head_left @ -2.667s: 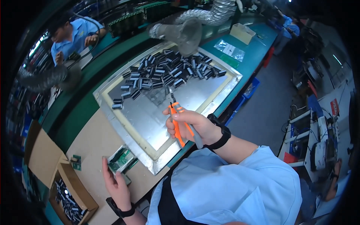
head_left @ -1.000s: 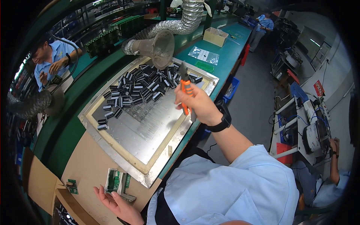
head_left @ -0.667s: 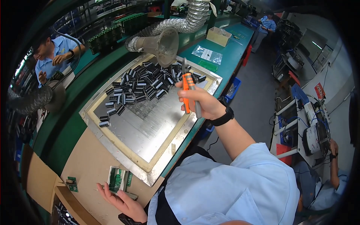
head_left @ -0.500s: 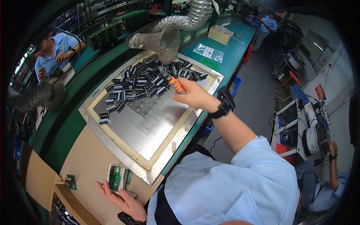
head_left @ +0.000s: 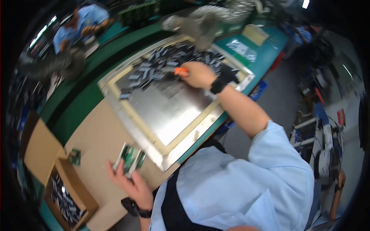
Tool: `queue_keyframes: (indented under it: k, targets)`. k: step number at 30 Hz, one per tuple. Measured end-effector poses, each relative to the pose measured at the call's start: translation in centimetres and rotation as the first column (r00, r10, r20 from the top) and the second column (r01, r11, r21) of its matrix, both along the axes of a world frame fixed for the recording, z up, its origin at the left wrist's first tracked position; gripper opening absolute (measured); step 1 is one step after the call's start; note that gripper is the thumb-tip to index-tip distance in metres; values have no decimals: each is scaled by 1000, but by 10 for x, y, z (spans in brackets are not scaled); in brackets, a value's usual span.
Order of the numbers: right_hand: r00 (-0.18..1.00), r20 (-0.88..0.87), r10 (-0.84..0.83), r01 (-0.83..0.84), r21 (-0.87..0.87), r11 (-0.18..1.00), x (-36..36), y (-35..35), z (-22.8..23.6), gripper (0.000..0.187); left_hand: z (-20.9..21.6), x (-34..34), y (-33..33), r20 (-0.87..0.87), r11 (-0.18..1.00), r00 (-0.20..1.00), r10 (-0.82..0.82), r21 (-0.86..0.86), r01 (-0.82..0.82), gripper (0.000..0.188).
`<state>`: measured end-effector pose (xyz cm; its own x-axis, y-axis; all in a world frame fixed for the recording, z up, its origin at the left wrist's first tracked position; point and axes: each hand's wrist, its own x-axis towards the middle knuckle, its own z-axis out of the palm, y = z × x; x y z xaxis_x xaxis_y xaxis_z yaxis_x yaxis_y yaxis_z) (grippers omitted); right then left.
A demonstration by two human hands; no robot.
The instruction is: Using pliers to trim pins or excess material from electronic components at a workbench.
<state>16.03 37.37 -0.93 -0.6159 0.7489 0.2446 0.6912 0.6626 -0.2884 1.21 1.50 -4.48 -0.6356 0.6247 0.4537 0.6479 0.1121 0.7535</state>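
Right hand point(head_left: 198, 75) (one orange-handled tool point(head_left: 180, 71))

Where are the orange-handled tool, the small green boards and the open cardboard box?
orange-handled tool point(head_left: 180, 71), head view, on its orange grip.
small green boards point(head_left: 130, 156), head view, middle of the stack.
cardboard box point(head_left: 88, 200), head view, on its near wall.

We see an open cardboard box point(head_left: 67, 192) of small dark parts at the desk's point(head_left: 92, 142) left end. Across the green bench point(head_left: 81, 96), another person point(head_left: 79, 19) in blue sits beside a grey flexible duct point(head_left: 216, 13).
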Motion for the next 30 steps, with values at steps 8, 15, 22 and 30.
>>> queue_keyframes:
  k: [8,15,22,30]
  targets:
    - [994,-29,109,-111,-104,988,4,-1,4,33,6,-4,4,67,996,998,-13,87,8,42]
    - [990,-80,120,-131,-145,981,-5,-8,-2,32,4,-8,2,110,992,991,-71,109,59,42]
    - [992,-88,88,-103,-174,979,-13,-14,1,26,6,-6,1,103,995,993,-59,85,50,41]
    - [990,-120,78,-106,-240,965,-26,-20,4,26,5,-8,0,70,996,996,-60,66,56,40]
